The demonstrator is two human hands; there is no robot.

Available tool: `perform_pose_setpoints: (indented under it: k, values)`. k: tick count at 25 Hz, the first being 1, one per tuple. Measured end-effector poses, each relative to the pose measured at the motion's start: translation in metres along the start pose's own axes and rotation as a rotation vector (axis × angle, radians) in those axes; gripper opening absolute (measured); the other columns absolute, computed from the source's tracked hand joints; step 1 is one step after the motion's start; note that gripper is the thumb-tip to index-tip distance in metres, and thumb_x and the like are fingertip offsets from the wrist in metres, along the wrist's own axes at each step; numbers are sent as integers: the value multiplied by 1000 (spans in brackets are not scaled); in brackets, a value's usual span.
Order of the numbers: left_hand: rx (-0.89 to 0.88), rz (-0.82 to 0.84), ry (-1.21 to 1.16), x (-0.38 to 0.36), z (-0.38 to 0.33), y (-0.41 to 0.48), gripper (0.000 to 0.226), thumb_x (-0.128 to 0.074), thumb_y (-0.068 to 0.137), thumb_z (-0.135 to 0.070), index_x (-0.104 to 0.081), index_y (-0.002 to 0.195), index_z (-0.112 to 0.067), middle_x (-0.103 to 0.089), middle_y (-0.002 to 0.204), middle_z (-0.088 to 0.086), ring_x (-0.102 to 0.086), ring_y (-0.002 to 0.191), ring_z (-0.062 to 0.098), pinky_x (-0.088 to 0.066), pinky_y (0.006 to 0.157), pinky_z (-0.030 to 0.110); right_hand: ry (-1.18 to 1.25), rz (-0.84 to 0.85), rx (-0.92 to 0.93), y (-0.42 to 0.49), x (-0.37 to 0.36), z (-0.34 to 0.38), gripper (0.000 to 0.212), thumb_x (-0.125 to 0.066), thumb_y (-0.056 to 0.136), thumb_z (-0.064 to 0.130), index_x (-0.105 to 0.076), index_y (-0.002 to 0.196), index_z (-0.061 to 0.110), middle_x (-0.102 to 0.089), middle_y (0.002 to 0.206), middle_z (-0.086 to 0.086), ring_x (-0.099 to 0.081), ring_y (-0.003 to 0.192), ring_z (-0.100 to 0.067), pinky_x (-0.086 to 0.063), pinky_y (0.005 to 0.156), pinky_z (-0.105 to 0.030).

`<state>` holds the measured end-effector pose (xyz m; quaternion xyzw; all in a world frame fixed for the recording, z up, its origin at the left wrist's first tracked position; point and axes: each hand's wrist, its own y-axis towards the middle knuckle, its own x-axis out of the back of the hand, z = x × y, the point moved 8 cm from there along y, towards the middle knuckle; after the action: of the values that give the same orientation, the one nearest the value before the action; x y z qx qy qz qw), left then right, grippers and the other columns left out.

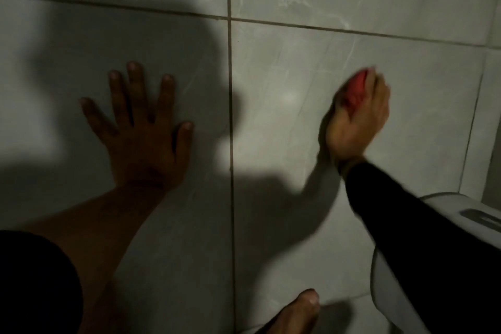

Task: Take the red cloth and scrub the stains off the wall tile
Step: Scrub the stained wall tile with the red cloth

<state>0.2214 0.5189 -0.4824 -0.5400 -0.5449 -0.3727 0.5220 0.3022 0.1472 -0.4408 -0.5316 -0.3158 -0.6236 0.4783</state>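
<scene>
My right hand (357,122) is closed around a bunched red cloth (356,92) and presses it against a pale grey wall tile (284,117) right of the vertical grout line. The hand is blurred. My left hand (141,133) lies flat on the neighbouring tile to the left, fingers spread, in deep shadow. No stain is clear enough to tell in this dim light.
A white toilet cistern (461,214) stands at the lower right, close under my right sleeve. A bare foot (295,312) shows at the bottom edge. Dark grout lines (230,89) divide the tiles, and the wall corner runs down the far right.
</scene>
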Motion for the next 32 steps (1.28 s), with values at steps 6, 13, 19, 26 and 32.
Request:
perform_pose_setpoints:
  k: [6, 13, 19, 26, 32]
  values:
    - [6, -18, 10, 0, 0, 3, 78, -37, 103, -58, -14, 173, -34, -3, 181, 18, -6, 166, 46, -8, 121, 83, 41, -26, 555, -11, -49, 182, 66, -52, 95, 31, -54, 158, 14, -50, 165, -20, -41, 155, -47, -23, 130, -61]
    - [4, -4, 11, 2, -2, 2, 77, -35, 104, -57, -14, 174, -31, -3, 182, 18, -5, 166, 47, -4, 122, 82, -210, 364, 410, -187, -38, 10, 58, -35, 107, 40, -48, 158, 16, -38, 171, -18, -39, 155, -49, -27, 128, -64]
    - [8, 8, 32, 0, 1, 2, 77, -35, 104, -57, -13, 174, -32, -3, 182, 17, -4, 166, 47, -6, 122, 82, -11, -75, 194, 6, -28, 91, 91, -53, 78, 34, -40, 165, 14, -40, 171, -19, -32, 160, -45, -24, 130, -65]
    - [10, -22, 41, -1, 2, 0, 76, -31, 105, -59, -14, 173, -33, -1, 182, 14, -3, 167, 43, -6, 122, 81, -65, 217, 501, -151, -27, 25, 61, -46, 103, 33, -48, 161, 16, -42, 170, -21, -35, 159, -45, -27, 128, -67]
    - [-19, -39, 96, -5, 3, 1, 76, -30, 105, -61, -12, 173, -33, -2, 182, 12, -4, 167, 42, -3, 122, 79, 81, -24, 164, -10, -28, 70, 90, -60, 76, 32, -44, 164, 17, -43, 170, -17, -34, 159, -45, -25, 131, -61]
